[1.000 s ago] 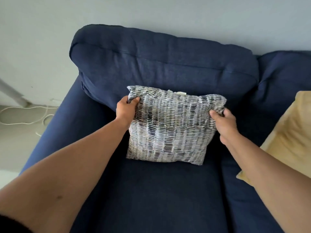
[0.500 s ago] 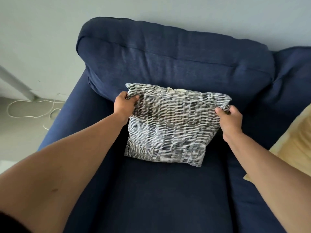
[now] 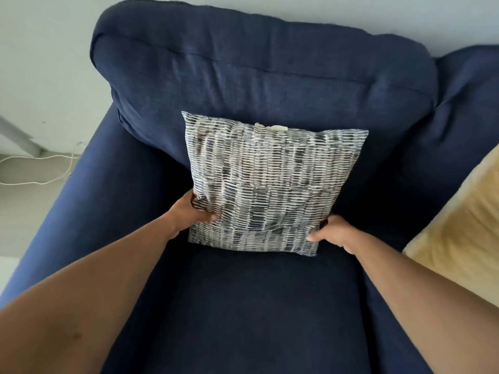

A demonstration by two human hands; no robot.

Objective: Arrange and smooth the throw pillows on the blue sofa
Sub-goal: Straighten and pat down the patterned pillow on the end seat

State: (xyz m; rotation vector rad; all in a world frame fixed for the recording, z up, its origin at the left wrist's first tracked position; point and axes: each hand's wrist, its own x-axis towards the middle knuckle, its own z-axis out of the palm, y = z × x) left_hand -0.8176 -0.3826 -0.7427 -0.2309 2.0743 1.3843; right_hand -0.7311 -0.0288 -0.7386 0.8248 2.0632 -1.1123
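Patterned pillow (image 3: 270,184) propped against the sofa (image 3: 243,306) backrest, left hand (image 3: 189,214) and right hand (image 3: 333,233) closed on its lower corners; an uneven tug could tip it forward or skew it.

Both forearms are bare and extend forward from the lower corners of the view, converging toward the middle. The left hand (image 3: 190,215) is set low, its fingers curled in a pinch at a lower side edge, with the thumb lying forward on top. The right hand (image 3: 333,233) sits opposite at about the same height, knuckles up, fingertips (image 3: 312,237) pressed inward in a closed grip. The wrists are roughly straight.
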